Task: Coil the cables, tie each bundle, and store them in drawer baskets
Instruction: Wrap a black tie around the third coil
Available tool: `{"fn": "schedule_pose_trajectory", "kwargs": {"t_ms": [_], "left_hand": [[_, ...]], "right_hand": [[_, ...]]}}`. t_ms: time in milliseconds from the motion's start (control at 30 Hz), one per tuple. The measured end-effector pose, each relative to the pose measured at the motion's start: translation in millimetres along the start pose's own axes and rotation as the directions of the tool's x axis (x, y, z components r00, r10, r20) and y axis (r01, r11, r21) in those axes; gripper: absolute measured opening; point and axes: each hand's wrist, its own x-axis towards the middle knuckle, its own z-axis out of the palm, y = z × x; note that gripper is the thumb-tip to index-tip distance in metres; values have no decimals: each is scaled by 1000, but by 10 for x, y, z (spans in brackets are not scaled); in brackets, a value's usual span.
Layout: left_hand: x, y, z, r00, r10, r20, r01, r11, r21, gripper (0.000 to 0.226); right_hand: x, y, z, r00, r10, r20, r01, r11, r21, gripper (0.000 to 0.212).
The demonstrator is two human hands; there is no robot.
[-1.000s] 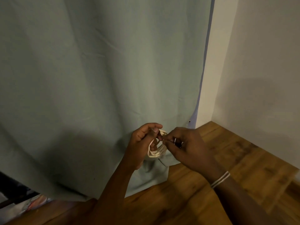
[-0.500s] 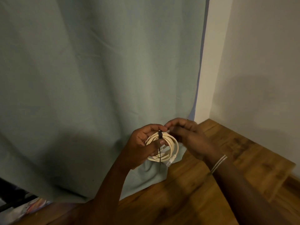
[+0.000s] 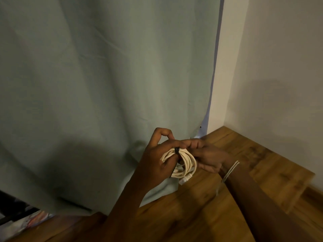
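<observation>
— Cream-coloured item, first on the list?
— Coiled cable, several loops in one bundle, held in the air between both hands, over the wooden surface and in front of the grey-green curtain. White connector hangs at the coil's lower edge.

— Fastening?
— Black tie, wrapped round the top of the bundle; its thin tail runs down across the loops toward the left palm.

— Left hand?
— Fingers curled round the left side of the coil, thumb across the loops. Forefinger raised and bent above the bundle.

— Right hand?
— Fingers curled, fingertips at the top of the coil just beside the tie, the rest of the hand behind the right side of the loops. Whether it pinches the tie or only the cable, I cannot tell.

— Other entries?
— Pale string bracelet, right wrist. White wall, right of the curtain, meeting the wood in a corner. Dark frame with something colourful, blurred, at lower left.
</observation>
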Motion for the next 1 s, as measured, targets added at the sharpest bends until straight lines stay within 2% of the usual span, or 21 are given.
{"fn": "schedule_pose_trajectory", "kwargs": {"t_ms": [67, 100, 167, 200, 367, 467, 567, 633, 667, 733, 800, 867, 933, 1000], "left_hand": [[-5, -18, 0, 999, -14, -48, 15, 1000, 20, 25], [-8, -17, -3, 998, -23, -62, 24, 999, 22, 26], [-4, -3, -20, 996, -45, -71, 45, 999, -2, 26], [2, 3, -38, 996, -57, -68, 56, 998, -23, 24], [20, -23, -115, 998, -51, -29, 49, 997, -67, 30], [21, -65, -106, 987, -163, -5, 159, 971, -177, 30], [18, -76, -116, 967, -252, 37, 253, 936, -245, 33], [22, -68, -136, 955, -290, 54, 294, 913, -285, 26], [27, -56, -141, 948, -312, 60, 314, 892, -325, 27], [39, -36, -146, 930, -360, 69, 352, 824, -443, 34], [45, -30, -144, 921, -383, 69, 362, 779, -511, 32], [38, -13, -138, 930, -357, 84, 349, 789, -506, 26], [42, 22, -130, 936, -334, 108, 341, 791, -507, 23], [66, 27, -122, 937, -327, 119, 341, 790, -509, 22]], "right_hand": [[7, -49, -62, 999, -32, 28, 36, 988, -150, 30], [21, -86, -86, 997, -64, 37, 72, 958, -278, 29], [64, -178, -114, 987, -161, 29, 149, 816, -558, 23], [80, -232, -114, 976, -215, 19, 177, 748, -639, 20], [58, -397, -87, 926, -376, -26, 242, 645, -724, 16], [23, -424, -43, 880, -476, -6, 271, 513, -815, 20], [-31, -527, 50, 860, -511, 12, 287, 463, -839, 24], [-47, -562, 112, 844, -534, 42, 311, 426, -849, 23], [-56, -562, 139, 831, -554, 48, 334, 429, -839, 25], [-63, -543, 172, 814, -580, 31, 394, 513, -763, 36], [-56, -515, 173, 818, -575, -22, 430, 637, -640, 57], [-46, -466, 169, 820, -566, -87, 436, 715, -547, 78], [-38, -399, 179, 807, -570, -152, 453, 764, -459, 72], [-33, -361, 200, 784, -580, -221, 469, 787, -401, 46]]}}
